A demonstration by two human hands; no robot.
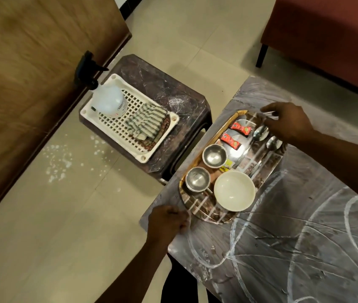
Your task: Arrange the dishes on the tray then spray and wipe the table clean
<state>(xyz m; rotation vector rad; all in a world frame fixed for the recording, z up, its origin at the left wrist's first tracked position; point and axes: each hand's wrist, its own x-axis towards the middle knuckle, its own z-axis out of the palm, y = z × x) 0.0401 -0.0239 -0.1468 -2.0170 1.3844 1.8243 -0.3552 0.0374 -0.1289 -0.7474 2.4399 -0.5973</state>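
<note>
A patterned tray (pixel 206 212) lies at the left corner of the dark marbled table (pixel 294 248). On it stand two steel bowls (pixel 214 155) (pixel 197 178), a white bowl (pixel 234 190), a steel plate (pixel 240 147) with two red sachets (pixel 240 128) (pixel 230 141), and two spoons (pixel 260 133) (pixel 273 142). My left hand (pixel 167 221) grips the tray's near end. At the far end my right hand (pixel 287 123) has its fingers curled over the rim. White streaks cover the table top.
A dark plastic stool (pixel 173 92) stands to the left of the table. It carries a white slotted basket (pixel 116 127) with a spray bottle (pixel 106 97) and a striped cloth (pixel 146 123). White specks dot the floor. A wooden panel fills the left, a red sofa (pixel 327 36) the top right.
</note>
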